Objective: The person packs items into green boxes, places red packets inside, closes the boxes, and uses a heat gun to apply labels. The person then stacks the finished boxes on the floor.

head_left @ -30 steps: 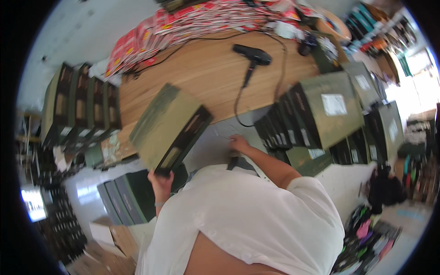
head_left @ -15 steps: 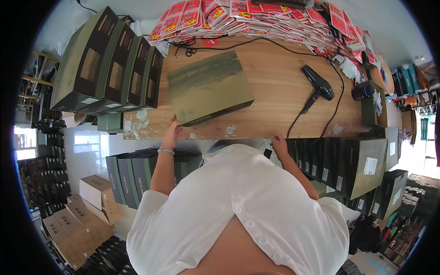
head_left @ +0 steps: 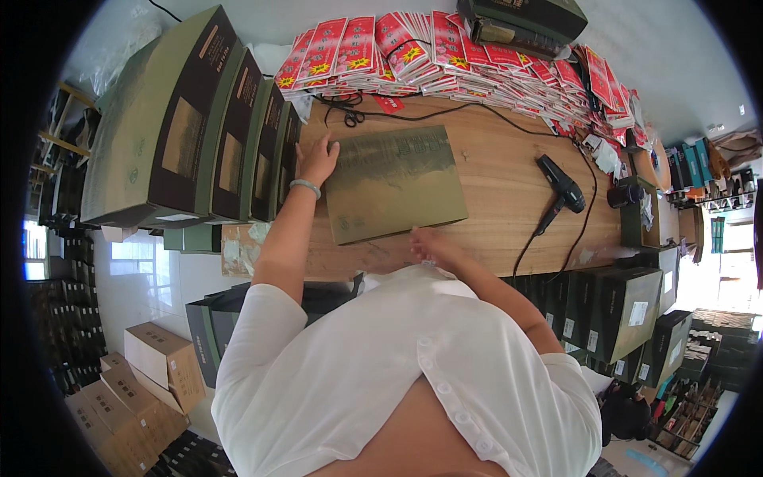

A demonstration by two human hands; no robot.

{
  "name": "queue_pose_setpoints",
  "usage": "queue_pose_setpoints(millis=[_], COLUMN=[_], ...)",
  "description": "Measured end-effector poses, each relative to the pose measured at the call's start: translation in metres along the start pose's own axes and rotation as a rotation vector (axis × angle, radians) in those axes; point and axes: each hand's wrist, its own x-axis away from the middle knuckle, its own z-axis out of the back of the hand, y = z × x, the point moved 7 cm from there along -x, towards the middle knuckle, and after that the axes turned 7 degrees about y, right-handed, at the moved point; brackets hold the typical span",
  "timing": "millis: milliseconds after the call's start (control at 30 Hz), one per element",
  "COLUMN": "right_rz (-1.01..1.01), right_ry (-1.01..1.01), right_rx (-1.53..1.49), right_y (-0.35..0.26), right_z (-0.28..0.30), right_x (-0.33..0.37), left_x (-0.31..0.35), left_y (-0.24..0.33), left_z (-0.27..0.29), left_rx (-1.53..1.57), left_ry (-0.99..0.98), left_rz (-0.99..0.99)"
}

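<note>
A flat olive-green box with a dark landscape print lies on the wooden table, its long side roughly along the front edge. Against its upper left side rests my left hand, fingers apart and a bracelet on the wrist. My right hand is at the box's near side, right of the middle, its fingers loosely bent and slightly spread. Neither hand is wrapped round anything. Right of the box lies a black hair dryer with its cord looping over the table.
Tall green-and-black boxes stand in a row at the left. Red printed packets are heaped along the back, with dark boxes on top. Black scissors lie behind the box. More green boxes stand below the table at the right.
The box has turned to sit straighter with the table edge. My left hand has gone from its near left corner up its left side. My right hand has moved left to its near side.
</note>
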Motion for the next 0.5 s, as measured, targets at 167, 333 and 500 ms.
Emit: queue_pose_setpoints(millis=[167,333,500], right_rz=[0.191,0.398,0.437], right_ry=[0.476,1.073,0.618], right_rx=[0.161,0.616,0.272], right_y=[-0.056,-0.027,-0.048], right_z=[0.063,0.141,0.104], right_x=[-0.002,-0.046,-0.066], left_x=[0.056,0.084,0.048], left_y=[0.004,0.002,-0.045], left_z=[0.037,0.041,-0.003], left_rx=[0.036,0.164,0.418], left_ry=[-0.378,-0.384,0.212], left_rz=[0.412,0.418,0.254])
